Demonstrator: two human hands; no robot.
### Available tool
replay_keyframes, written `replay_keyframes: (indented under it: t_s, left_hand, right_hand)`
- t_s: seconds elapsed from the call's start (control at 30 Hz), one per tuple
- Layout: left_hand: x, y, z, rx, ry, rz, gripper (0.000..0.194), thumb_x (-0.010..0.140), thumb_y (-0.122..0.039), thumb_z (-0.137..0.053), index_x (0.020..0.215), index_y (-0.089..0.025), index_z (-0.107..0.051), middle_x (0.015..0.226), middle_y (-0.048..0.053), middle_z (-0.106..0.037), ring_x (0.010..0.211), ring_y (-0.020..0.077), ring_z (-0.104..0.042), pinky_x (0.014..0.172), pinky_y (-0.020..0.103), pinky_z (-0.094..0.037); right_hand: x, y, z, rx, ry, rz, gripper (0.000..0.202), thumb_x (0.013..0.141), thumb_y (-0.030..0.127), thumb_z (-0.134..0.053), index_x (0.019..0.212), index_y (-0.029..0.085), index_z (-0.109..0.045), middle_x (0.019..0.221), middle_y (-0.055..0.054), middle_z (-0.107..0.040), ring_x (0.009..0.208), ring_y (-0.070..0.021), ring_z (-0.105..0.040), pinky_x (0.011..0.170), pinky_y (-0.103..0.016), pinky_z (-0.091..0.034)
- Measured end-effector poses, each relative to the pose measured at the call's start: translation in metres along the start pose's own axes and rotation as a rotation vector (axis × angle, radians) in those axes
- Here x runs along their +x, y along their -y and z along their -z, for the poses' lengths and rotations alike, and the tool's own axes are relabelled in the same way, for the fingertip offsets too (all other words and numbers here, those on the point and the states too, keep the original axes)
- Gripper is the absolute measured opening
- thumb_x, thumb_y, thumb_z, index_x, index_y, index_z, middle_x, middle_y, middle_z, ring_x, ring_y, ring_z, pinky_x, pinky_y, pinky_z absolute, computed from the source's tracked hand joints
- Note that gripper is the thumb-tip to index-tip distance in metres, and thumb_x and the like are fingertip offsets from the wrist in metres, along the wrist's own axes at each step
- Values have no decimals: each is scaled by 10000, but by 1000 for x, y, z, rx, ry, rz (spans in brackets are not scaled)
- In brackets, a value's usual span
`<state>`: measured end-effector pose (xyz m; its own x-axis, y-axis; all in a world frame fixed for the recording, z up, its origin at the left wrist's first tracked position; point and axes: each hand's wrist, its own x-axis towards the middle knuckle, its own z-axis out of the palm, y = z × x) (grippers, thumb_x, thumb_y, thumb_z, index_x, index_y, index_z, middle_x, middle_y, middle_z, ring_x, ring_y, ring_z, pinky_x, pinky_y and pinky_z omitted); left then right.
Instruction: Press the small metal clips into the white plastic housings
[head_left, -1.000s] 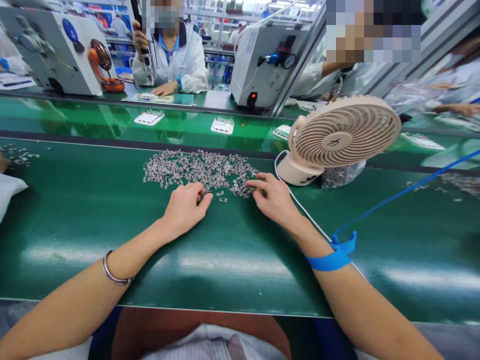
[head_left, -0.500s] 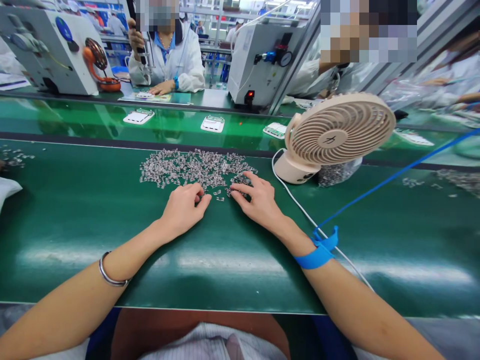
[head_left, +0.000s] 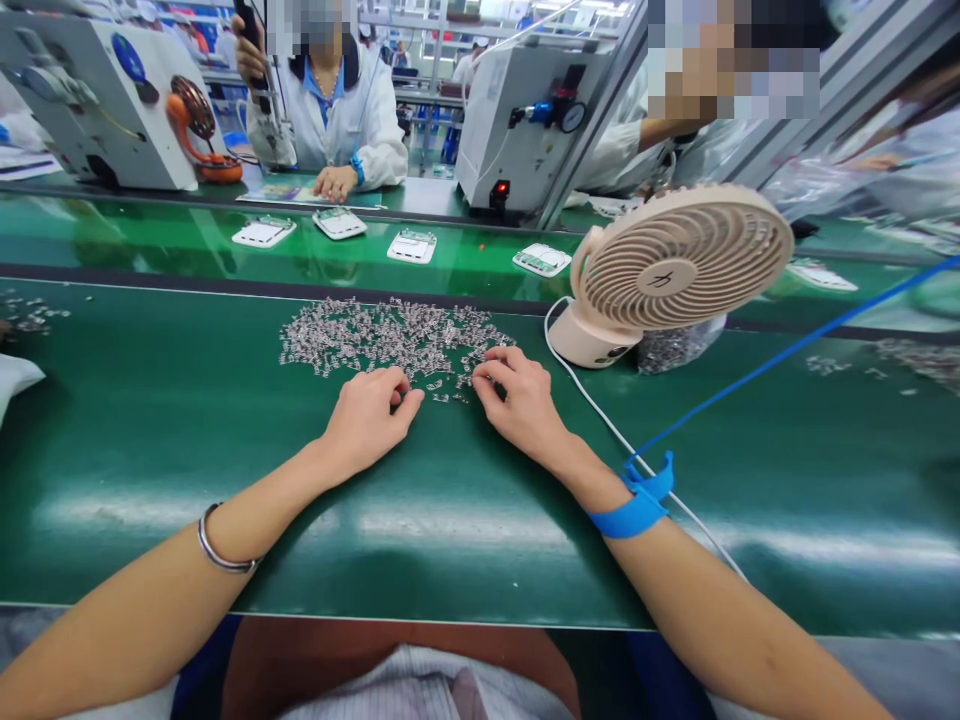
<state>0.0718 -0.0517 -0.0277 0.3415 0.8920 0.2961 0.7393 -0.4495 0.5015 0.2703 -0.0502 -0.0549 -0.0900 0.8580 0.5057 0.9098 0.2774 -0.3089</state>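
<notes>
mat [head_left: 150, 450]: green, fills the middle | fan [head_left: 679, 270]: upper right, on the mat | bits [head_left: 375, 335]: shiny pile, center, above both hands | left hand [head_left: 367, 415]: curled loosely, thumb touching fingertips, at pile's near edge | right hand [head_left: 521, 400]: fingers bent, tips on bits at pile's right edge

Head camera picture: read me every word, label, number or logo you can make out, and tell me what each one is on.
No text can be read.
Fan: a dark mark on the hub, too blurred to read.
Gauge on the white machine: dial marks too small.
White trays on the belt: any print is illegible.
Small metal parts by the left hand and right hand: no markings visible.
</notes>
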Motion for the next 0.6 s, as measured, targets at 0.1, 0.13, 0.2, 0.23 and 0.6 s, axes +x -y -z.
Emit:
replay_keyframes:
  t_s: [0.1,0.13,0.2,0.23,0.6]
  left_hand:
    - [0,0,0,-2,8,-1,177,813,-285,-484,705,-171,-564,659,10,-606,637,143,-540,636,279,-429]
    - [0,-1,1,1,10,-1,177,813,-285,-484,705,-170,-565,659,11,-606,639,144,-539,637,280,-428]
    - [-1,-1,1,13,10,4,178,814,-290,-485,714,-171,-571,662,11,-609,642,149,-536,644,288,-427]
    - [-1,-2,1,25,6,11,178,814,-295,-486,724,-172,-577,673,12,-615,647,152,-536,656,297,-428]
    - [10,13,9,362,146,199,573,883,-483,-274,1380,-198,-294,1497,98,-172,1309,414,-174,977,576,-254]
  right_hand:
    - [1,-1,0,71,-22,11,164,811,224,-468,734,190,-610,943,-80,-604,808,-206,-567,739,-366,-399]
    - [2,-1,1,98,-24,13,165,813,219,-460,724,191,-596,921,-74,-605,794,-198,-565,732,-358,-403]
    - [3,-1,2,155,-51,7,169,819,210,-438,703,194,-560,860,-62,-599,767,-184,-558,715,-342,-413]
    - [4,-1,3,182,-80,0,169,822,208,-428,697,196,-541,824,-56,-591,760,-181,-553,709,-336,-419]
    - [6,-7,5,234,-212,-192,356,870,299,-319,1091,140,-548,1110,-139,-598,1056,-225,-545,908,-403,-419]
